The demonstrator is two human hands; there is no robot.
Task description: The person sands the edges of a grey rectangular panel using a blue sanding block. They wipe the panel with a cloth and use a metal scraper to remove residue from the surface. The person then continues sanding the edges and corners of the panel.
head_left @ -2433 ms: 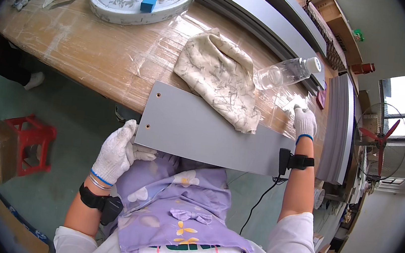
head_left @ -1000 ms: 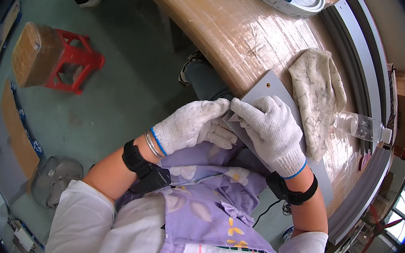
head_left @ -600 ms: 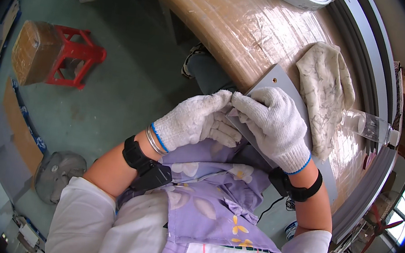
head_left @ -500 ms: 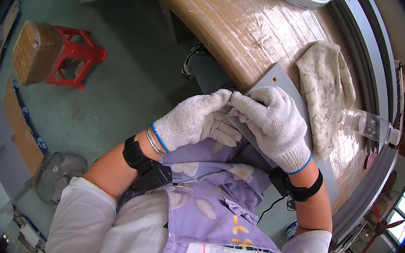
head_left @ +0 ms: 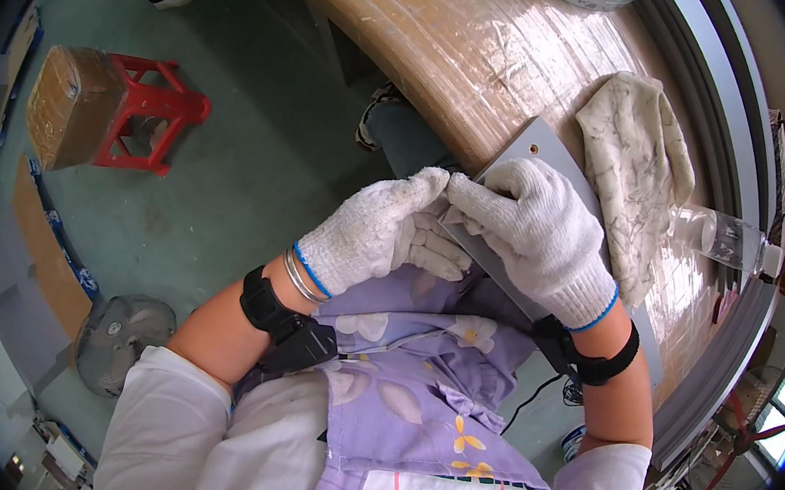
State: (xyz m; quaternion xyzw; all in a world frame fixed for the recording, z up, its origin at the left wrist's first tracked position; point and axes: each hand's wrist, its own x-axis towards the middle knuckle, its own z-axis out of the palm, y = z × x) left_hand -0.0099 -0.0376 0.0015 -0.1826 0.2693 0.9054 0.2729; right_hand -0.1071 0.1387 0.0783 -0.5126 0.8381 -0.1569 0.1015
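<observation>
My hands, in white knit gloves with blue cuffs, meet at their fingertips over the near edge of a grey flat panel (head_left: 553, 149). The thumb and forefinger of my left hand (head_left: 370, 228) press together; its other fingers curl loosely below. My right hand (head_left: 539, 237) lies over the panel, thumb and forefinger pinched against the left fingertips. A small pale scrap (head_left: 454, 219) shows under the right fingertips. What the two pinches hold is too small to make out. One small hole with a brass-coloured rim shows near the panel's far corner.
The panel rests on a plastic-wrapped table (head_left: 434, 47). Right of it lie a crumpled pale cloth (head_left: 629, 166) and a clear plastic bottle (head_left: 727, 240) on its side. Long grey profiles (head_left: 708, 107) line the far right. A red stool (head_left: 151, 111) with a taped box stands on the floor at left.
My right hand has shifted very slightly right and tilted, its fingertips still against the left ones. The view has moved a little; the panel and cloth stay put.
</observation>
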